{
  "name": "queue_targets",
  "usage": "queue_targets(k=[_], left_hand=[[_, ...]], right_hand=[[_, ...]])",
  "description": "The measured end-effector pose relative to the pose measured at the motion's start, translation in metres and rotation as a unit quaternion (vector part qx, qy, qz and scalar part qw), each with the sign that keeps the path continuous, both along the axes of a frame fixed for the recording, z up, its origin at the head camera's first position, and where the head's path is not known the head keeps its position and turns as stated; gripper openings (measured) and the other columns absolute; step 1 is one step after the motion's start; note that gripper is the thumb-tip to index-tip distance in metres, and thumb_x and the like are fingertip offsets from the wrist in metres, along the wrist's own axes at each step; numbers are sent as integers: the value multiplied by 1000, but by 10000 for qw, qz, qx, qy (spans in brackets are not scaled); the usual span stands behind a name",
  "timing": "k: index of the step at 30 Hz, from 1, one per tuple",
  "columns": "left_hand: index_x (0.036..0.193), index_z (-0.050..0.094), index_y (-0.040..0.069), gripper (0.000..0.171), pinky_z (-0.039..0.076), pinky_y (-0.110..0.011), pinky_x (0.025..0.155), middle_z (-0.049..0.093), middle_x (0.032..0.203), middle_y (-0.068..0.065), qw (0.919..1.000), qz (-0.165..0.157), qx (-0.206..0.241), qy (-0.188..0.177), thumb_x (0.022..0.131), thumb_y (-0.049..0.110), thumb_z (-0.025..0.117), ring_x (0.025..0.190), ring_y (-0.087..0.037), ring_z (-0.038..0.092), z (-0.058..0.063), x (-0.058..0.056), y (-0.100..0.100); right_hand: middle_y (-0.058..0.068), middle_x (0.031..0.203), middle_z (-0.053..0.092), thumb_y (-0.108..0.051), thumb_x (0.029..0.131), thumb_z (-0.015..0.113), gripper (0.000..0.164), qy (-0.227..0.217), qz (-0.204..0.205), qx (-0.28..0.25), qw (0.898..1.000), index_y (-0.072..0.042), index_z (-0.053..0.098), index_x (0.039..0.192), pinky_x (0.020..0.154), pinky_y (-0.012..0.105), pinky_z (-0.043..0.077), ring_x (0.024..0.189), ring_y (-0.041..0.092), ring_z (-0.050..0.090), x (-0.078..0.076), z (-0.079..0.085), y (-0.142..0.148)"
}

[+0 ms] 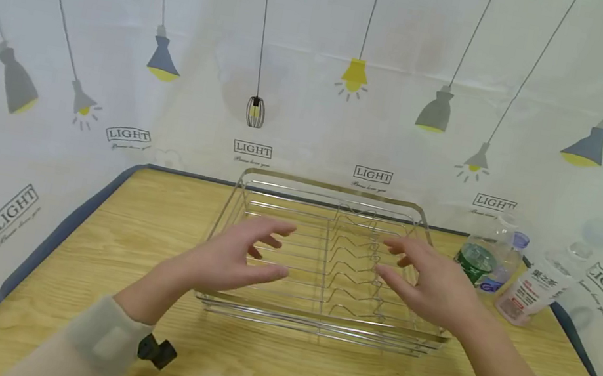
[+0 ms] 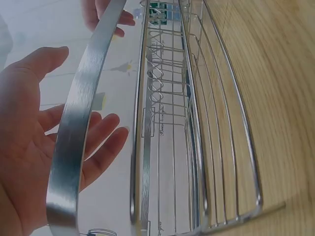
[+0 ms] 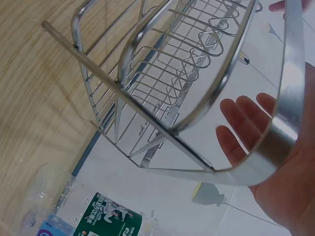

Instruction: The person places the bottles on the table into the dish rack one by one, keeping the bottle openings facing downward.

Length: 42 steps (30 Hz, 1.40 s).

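A metal wire dish rack with a flat band rim and a row of wavy plate dividers stands on the wooden table. Over its left part is my left hand, thumb and fingers spread apart and holding nothing. My right hand hovers above the right part in the same way, palm turned inward. The left wrist view has the rack's flat rim crossing in front of the left hand. From the right wrist, relaxed right fingers show behind the rim.
To the right of the rack stand a clear bottle with a green label, a bottle with a purple cap and a bottle with a white label. A lamp-printed curtain hangs behind the table.
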<state>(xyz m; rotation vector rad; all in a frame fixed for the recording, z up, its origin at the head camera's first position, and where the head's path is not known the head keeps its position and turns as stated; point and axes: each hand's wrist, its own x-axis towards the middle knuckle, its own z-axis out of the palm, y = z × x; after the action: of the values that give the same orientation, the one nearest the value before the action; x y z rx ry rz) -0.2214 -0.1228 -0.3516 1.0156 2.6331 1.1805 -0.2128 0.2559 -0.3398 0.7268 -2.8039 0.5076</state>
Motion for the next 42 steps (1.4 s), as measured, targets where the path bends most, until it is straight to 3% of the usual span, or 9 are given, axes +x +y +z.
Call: queue_targets(k=[7,10,13,18,23,31,33,39,42], left_hand=[[164,49,16,67,61,-42,104,60,156,-7,9991,-139,276,-289,105,33,76,133,-26,68,-5,1,9],[163,50,18,66,61,-42,104,63,153,-6,9981,-229,375,-429,105,33,76,131,-24,69,-7,1,12],[163,50,20,65,61,-43,105,64,151,-3,9970,-281,440,-576,105,35,75,130,-22,69,-9,2,15],[163,50,23,64,60,-44,107,66,149,0,9958,-325,452,-731,106,39,74,130,-20,70,-9,3,18],[162,52,23,62,60,-44,108,67,147,0,9954,-343,467,-762,106,38,74,128,-20,70,-10,4,18],[161,53,22,61,60,-44,108,67,145,-1,9954,-336,513,-742,106,36,74,127,-19,70,-11,3,16],[161,53,22,60,60,-43,107,68,144,0,9955,-326,503,-737,106,35,74,127,-19,70,-10,3,16],[160,54,22,60,60,-43,107,68,144,1,9950,-386,496,-772,106,36,75,126,-19,70,-7,3,19],[160,54,22,59,60,-43,107,68,144,1,9946,-367,527,-811,106,35,74,127,-19,70,-7,3,17]], right_hand=[[10,144,72,-39,111,65,46,-67,-139,-458,9988,-14,63,150,86,56,64,118,31,75,7,3,17],[11,140,73,-33,111,67,43,111,-228,-722,9971,-13,64,149,81,44,63,114,29,75,12,5,29],[12,130,75,-21,108,71,37,598,-218,-1158,9912,-10,68,144,80,24,58,105,15,72,14,4,44],[-18,115,73,-6,102,74,32,1599,-504,-1844,9684,-7,73,133,79,3,47,96,-17,60,17,9,75],[-43,115,57,-11,106,69,34,1747,-1334,-2127,9521,-4,69,139,86,-2,37,100,-23,52,23,17,115],[-44,124,44,-16,109,67,48,1518,-2287,-2389,9314,-1,55,154,91,-4,33,108,-22,43,23,6,171],[-41,128,44,-14,109,67,51,1483,-2459,-2656,9203,-6,54,157,94,-2,34,111,-20,43,21,0,182],[-33,134,47,-4,105,68,60,1393,-2946,-3708,8697,-23,53,160,95,1,38,116,-14,47,12,-19,209],[-29,143,45,-6,107,67,65,951,-2906,-3871,8699,-26,45,165,94,-2,39,122,-12,44,7,-30,220]])
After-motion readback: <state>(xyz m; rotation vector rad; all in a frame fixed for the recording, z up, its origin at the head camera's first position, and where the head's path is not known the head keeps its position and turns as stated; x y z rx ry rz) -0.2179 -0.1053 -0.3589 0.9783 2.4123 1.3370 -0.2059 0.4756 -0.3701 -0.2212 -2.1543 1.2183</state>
